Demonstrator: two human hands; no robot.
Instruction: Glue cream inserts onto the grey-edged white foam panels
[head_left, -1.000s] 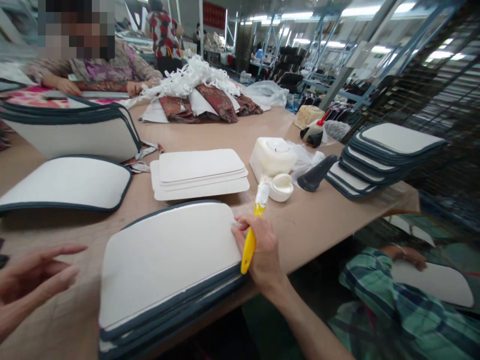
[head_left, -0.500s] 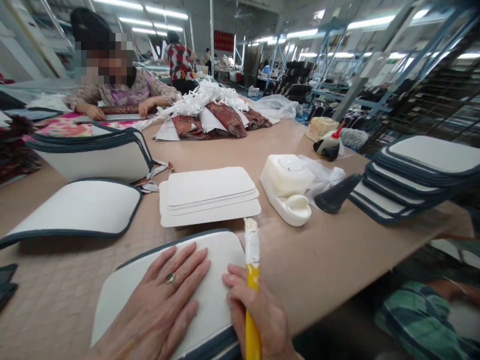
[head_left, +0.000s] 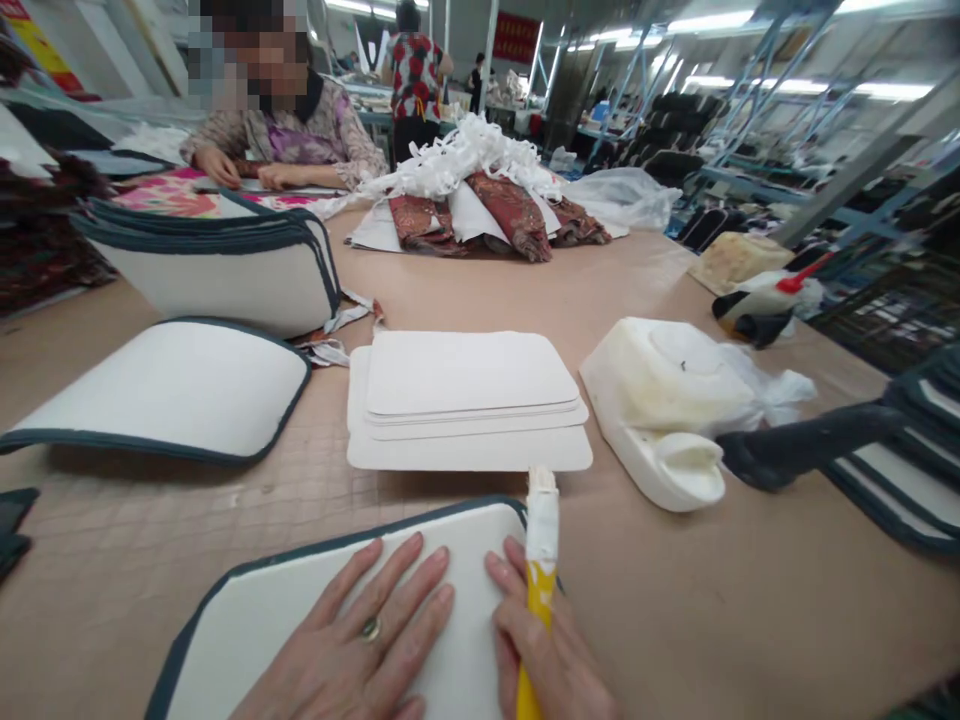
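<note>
A white panel with dark blue edging (head_left: 247,610) lies on the table close to me. My left hand (head_left: 367,640) rests flat on it, fingers stretched out, a ring on one finger. At the panel's right side, my right hand (head_left: 551,640) is closed round the yellow handle of a paintbrush (head_left: 541,560). The brush stands bristles up, its head caked in white. Fingertips of the right hand touch the panel's surface. Just beyond lies a loose stack of white boards (head_left: 472,375) with rounded corners.
A cut-open white plastic jug (head_left: 637,400) and a dark curved object (head_left: 810,440) stand right, before stacked edged panels (head_left: 930,470). Left are a curved panel (head_left: 172,390) and folded panels (head_left: 225,275). Across the table, a person (head_left: 292,140) handles fabric beside white strips (head_left: 472,160).
The camera view has turned to the right and dipped slightly. My left hand lies flat with its fingers nearer my right hand, which still grips the brush. More of the panel's edging shows.
</note>
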